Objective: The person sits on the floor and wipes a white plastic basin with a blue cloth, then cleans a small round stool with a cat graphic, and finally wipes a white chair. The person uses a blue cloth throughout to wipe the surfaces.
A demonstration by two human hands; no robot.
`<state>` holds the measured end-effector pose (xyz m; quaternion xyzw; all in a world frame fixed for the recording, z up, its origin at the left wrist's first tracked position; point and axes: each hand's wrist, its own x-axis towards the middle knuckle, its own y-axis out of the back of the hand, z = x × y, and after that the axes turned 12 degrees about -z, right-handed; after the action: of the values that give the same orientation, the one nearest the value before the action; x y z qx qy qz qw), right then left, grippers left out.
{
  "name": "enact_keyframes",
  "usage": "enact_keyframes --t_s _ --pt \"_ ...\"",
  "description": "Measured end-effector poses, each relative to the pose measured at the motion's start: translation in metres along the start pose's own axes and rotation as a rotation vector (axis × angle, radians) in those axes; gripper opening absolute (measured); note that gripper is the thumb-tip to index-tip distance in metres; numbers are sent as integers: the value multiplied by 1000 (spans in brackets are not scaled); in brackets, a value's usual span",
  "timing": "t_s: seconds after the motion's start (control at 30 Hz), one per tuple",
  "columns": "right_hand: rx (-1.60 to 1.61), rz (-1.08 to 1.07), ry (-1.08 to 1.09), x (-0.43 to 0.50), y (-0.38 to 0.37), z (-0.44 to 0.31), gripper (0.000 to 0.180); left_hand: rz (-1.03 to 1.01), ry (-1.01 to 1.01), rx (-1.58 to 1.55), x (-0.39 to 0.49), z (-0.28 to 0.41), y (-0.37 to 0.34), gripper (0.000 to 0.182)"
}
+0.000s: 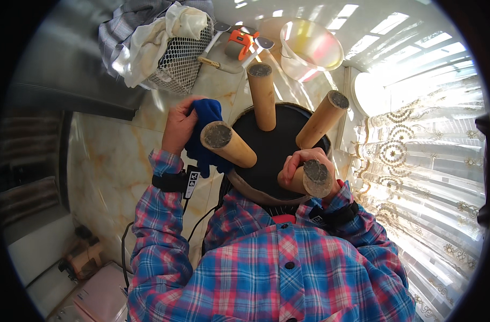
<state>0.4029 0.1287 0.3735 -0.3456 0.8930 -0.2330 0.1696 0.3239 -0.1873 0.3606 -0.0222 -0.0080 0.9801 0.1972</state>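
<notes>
An upturned round stool (265, 157) rests before me, its black underside facing up and its wooden legs pointing upward. In my left hand (179, 125) is a dark blue cloth (206, 139), hanging beside the near left leg (230, 145). My right hand (309, 165) is wrapped around the near right leg (293, 180), below its dark, worn end. The far left leg (262, 98) and the far right leg (322, 120) stand untouched. Grey fuzz or dirt covers the leg ends.
A wire basket (184, 60) holding grey and cream cloths stands at the far left. Beside it lie a white-framed item with a wooden grip (224, 66) and an orange tool (241, 42). A translucent bucket (309, 48) stands beyond the stool. Lace curtains (414, 161) hang right.
</notes>
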Motion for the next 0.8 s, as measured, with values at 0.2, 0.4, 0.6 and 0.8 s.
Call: enact_keyframes --t_s 0.2,0.4,0.6,0.8 --pt "36 -109 -44 -17 21 -20 50 -717 161 -231 36 17 -67 14" --pt "2 -90 -3 -23 24 -15 51 -1069 358 -50 53 -3 -89 25" --pt "39 -99 -67 -21 27 -14 50 -1014 133 471 61 -46 -100 29" --pt "92 -42 21 -29 23 -7 51 -808 157 466 34 -45 -66 35"
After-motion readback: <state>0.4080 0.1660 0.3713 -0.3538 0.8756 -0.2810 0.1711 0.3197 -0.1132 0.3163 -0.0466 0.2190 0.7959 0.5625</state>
